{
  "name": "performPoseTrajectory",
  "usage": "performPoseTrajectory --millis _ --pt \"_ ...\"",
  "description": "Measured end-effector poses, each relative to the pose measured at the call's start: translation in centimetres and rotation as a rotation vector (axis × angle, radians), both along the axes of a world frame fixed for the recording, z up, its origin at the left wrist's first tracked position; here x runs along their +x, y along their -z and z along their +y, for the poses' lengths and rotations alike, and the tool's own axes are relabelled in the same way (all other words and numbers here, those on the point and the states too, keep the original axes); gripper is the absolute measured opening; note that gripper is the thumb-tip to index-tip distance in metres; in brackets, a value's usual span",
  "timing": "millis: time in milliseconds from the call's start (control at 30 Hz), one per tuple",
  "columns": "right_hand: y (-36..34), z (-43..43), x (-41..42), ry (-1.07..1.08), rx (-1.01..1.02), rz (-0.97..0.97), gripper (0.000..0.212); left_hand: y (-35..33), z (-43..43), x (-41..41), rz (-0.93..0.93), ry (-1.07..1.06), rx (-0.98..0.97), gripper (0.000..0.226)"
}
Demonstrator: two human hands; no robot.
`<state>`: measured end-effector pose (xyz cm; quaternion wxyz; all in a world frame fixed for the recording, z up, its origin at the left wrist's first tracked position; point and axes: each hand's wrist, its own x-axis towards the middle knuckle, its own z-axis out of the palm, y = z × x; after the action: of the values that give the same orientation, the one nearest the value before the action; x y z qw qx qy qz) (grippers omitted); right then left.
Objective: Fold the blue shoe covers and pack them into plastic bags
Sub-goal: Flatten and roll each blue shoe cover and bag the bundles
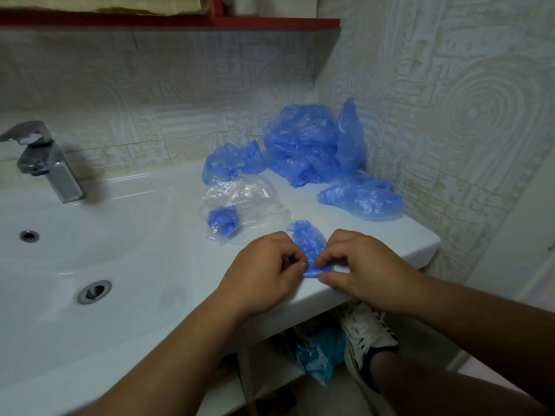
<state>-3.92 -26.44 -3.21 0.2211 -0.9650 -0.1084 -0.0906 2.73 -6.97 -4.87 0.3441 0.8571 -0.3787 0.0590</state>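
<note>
- Blue crinkly thin-plastic shoe cover lies on the flat edge of the shiny white sink, close to the person.
- Left hand and right hand each pinch its near end, and seem to be folding or rolling it.
- One small blue rolled bundle already sits inside the clear floppy plastic bag just beside it.
- Big heap of puffy, wrinkled blue covers by the wall looks unfolded, so most of the job is probably left.
</note>
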Motion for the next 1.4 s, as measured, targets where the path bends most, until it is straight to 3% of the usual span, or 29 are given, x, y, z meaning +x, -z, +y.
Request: performPoseTrajectory --millis 133,267,433,633,800,1033,1133,1400 --pt "-0.3 0.2 0.0 -0.002 0.038 0.042 0.005 -0.3 0.5 -0.5 0.033 0.028 -0.029 0.02" --pt "-0.6 0.3 0.0 0.024 0.117 0.123 0.02 -0.4 0.4 -0.5 0.053 0.007 -0.047 0.008" --pt "-0.1 0.9 0.7 0.148 0.137 0.018 0.011 -0.2 -0.1 -0.1 0.099 -0.044 -0.068 0.011" --pt "0.5 0.9 0.7 0.082 0.126 -0.122 0.008 0.0 -0.5 -0.2 -0.046 -0.088 0.06 0.008" --pt "0.2 0.6 0.3 0.001 0.016 -0.064 0.027 -0.2 -0.5 -0.5 -0.108 -0.104 0.085 0.006" --pt "-0.2 1.0 0.3 0.007 0.057 0.033 0.012 -0.4 0.5 -0.7 -0.019 -0.031 -0.003 0.022" --pt "-0.4 1.1 0.2 0.049 0.088 0.087 0.014 -0.5 0.4 -0.6 0.001 -0.026 0.003 0.015" --pt "-0.2 1.6 0.9 0.18 0.167 -0.085 0.009 -0.2 -0.2 -0.1 0.024 -0.166 0.049 0.023"
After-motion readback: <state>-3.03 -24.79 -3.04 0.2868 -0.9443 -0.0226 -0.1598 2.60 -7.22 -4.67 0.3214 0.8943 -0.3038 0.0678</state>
